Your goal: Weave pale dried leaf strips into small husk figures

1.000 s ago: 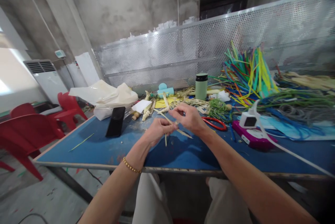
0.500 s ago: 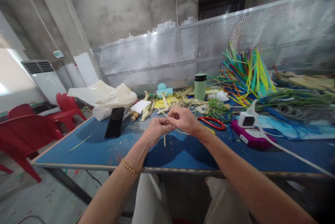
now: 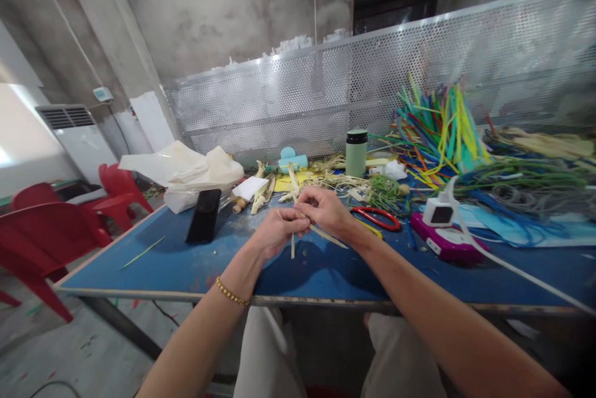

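Note:
My left hand [image 3: 278, 229] and my right hand [image 3: 323, 208] meet above the blue table, fingertips close together. Between them they pinch pale straw strips [image 3: 329, 236]. One strip end slants out to the lower right under my right hand, and another short end hangs straight down below the fingers. The spot where the strips cross is mostly covered by my fingers. Just right of my right hand lie red-handled pliers or scissors [image 3: 382, 219], too blurred to tell which, and a yellow-handled tool [image 3: 372, 229].
A black phone [image 3: 203, 216] and a crumpled pale plastic bag [image 3: 200, 168] are on the left. Behind my hands lie dried straw pieces [image 3: 261, 193] and a green jar [image 3: 356, 154]. To the right are a purple power strip [image 3: 442, 239], its white cable, and colourful strips [image 3: 447, 131].
My right hand has shifted slightly left. The strip on the right now reaches further out and shows more of its length. Both hands keep their pinch.

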A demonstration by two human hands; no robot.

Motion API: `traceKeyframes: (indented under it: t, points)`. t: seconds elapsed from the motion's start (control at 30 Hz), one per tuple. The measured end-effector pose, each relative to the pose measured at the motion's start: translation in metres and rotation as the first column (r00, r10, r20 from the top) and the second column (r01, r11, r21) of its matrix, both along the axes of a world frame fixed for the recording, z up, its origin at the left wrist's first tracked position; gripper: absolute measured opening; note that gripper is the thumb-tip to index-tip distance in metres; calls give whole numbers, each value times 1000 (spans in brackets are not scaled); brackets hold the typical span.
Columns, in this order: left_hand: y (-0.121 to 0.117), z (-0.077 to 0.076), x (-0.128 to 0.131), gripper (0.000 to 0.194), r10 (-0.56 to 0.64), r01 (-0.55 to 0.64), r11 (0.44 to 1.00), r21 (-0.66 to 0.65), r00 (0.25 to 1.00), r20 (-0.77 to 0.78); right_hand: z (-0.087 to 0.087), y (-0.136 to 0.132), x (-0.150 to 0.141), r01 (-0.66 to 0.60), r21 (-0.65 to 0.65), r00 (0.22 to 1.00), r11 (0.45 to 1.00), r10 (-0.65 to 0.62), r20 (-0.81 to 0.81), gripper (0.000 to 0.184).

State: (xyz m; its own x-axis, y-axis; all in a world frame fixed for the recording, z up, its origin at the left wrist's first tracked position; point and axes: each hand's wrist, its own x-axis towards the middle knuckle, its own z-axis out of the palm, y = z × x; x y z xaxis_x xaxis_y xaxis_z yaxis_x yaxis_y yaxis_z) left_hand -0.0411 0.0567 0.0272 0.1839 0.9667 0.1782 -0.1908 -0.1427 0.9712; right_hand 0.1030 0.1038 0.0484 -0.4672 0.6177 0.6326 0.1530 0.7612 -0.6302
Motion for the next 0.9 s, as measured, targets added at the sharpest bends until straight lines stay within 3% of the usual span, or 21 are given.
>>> traceKeyframes:
  t: [0.4, 0.6, 0.67, 0.73, 0.8, 0.9]
  points:
    - [1, 0, 1, 29, -15, 14, 1000, -26, 998, -64, -5, 0, -4, 46, 97, 999, 994, -47, 8, 13]
    - [3, -1, -1, 31, 10, -11, 1000, -6, 999, -38, -5, 5, -4, 111, 67, 993, 992, -113, 40, 14]
    - [6, -2, -3, 30, 52, -52, 999, 1, 998, 23, -5, 10, 0, 229, 163, 971, 960, -238, 36, 17]
    - [9, -2, -5, 30, 113, -112, 994, -15, 988, 110, -5, 17, 6, 408, 278, 908, 870, -418, -26, 21]
    - [11, -1, -6, 32, 147, -141, 989, -46, 972, 181, -5, 21, 10, 487, 304, 864, 818, -501, -36, 26]
    - [13, -1, -6, 34, 166, -155, 986, -62, 958, 233, -6, 21, 11, 365, 245, 904, 898, -405, 135, 35]
